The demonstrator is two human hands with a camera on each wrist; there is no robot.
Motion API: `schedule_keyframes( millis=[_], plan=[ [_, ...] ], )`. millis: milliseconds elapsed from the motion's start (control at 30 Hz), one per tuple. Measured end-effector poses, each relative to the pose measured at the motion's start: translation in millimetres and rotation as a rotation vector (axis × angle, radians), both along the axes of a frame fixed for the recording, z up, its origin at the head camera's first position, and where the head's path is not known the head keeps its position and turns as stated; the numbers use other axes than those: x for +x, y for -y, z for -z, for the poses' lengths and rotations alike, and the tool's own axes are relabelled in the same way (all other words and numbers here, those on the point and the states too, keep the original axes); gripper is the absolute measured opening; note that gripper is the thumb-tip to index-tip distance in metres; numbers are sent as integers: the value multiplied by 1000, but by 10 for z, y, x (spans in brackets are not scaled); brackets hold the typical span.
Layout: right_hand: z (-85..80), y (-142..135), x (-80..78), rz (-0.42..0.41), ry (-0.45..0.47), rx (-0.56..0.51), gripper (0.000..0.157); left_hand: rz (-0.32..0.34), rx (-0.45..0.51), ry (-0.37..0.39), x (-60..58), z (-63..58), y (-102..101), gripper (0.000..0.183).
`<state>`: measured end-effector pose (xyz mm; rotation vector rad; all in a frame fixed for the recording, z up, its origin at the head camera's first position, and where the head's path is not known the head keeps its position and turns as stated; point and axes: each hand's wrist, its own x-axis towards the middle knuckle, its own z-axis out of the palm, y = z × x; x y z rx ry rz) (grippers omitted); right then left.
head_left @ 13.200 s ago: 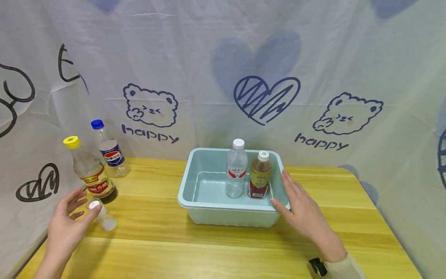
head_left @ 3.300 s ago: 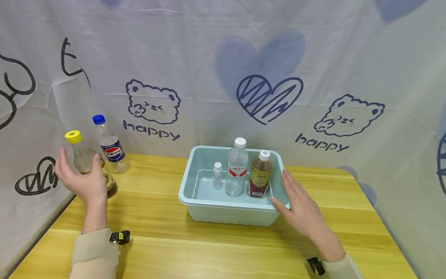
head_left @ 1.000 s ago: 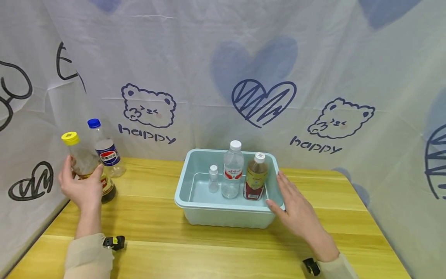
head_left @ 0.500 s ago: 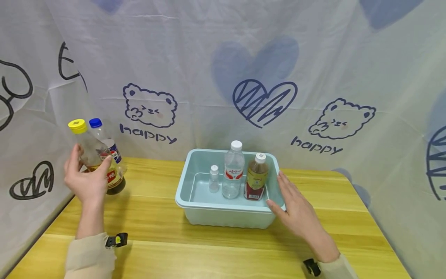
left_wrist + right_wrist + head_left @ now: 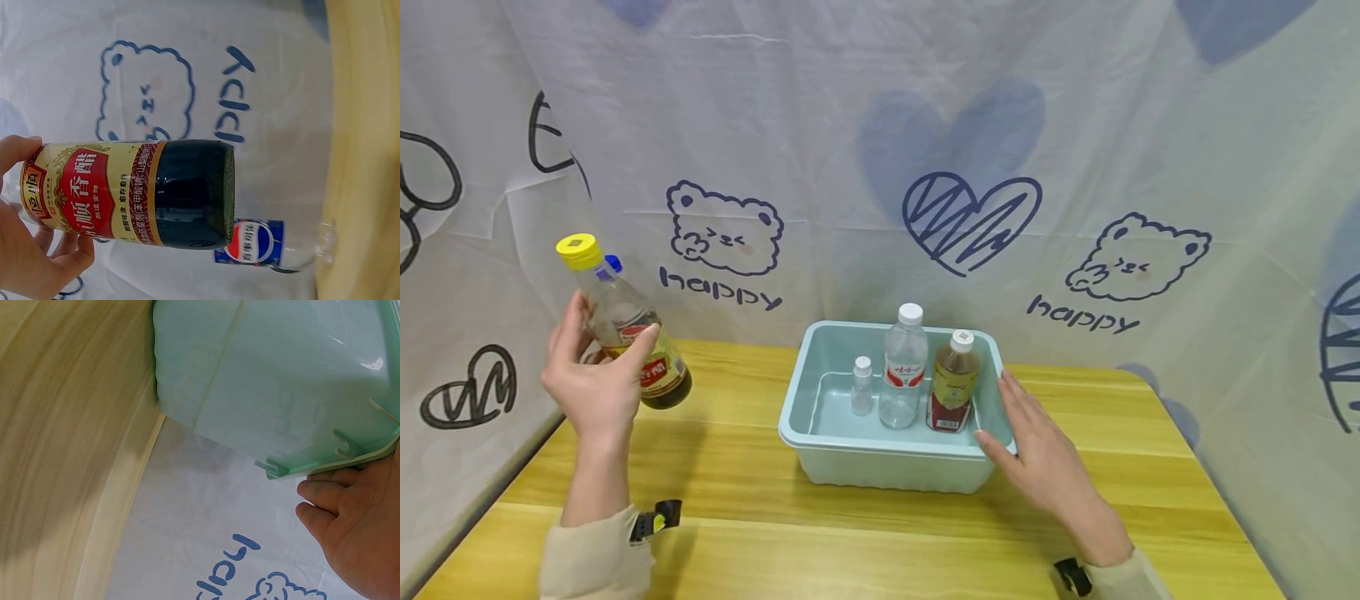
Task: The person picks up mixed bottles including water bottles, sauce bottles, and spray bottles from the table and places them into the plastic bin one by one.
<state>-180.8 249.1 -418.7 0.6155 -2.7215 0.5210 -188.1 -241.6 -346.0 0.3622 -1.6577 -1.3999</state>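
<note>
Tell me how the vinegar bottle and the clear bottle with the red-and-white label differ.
The vinegar bottle has a yellow cap, the clear bottle a white cap. The vinegar bottle shows dark liquid; the clear bottle shows none. The vinegar bottle is tilted in the left hand, while the clear bottle stands in the blue tub. Both are capped and labelled.

Head cam: forward-down from above the tub (image 5: 891, 468). Left wrist cam: left of tub, rolled sideways, close on bottle (image 5: 128, 194). Right wrist cam: close on tub's outer side. Head shares both.
</note>
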Motion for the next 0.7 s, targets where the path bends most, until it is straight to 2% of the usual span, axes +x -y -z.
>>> schedule_keyframes(
  millis=[367, 567, 700],
  plan=[
    [-11, 2, 11, -3, 5, -2, 80, 113, 11, -107, 160, -194, -222, 79],
    [-13, -2, 15, -6, -5, -7, 80, 128, -75, -79, 251, -284, -365, 78],
    [-11, -5, 9, -4, -9, -7, 80, 155, -89, -70, 281, -346, -481, 80]
  ],
)
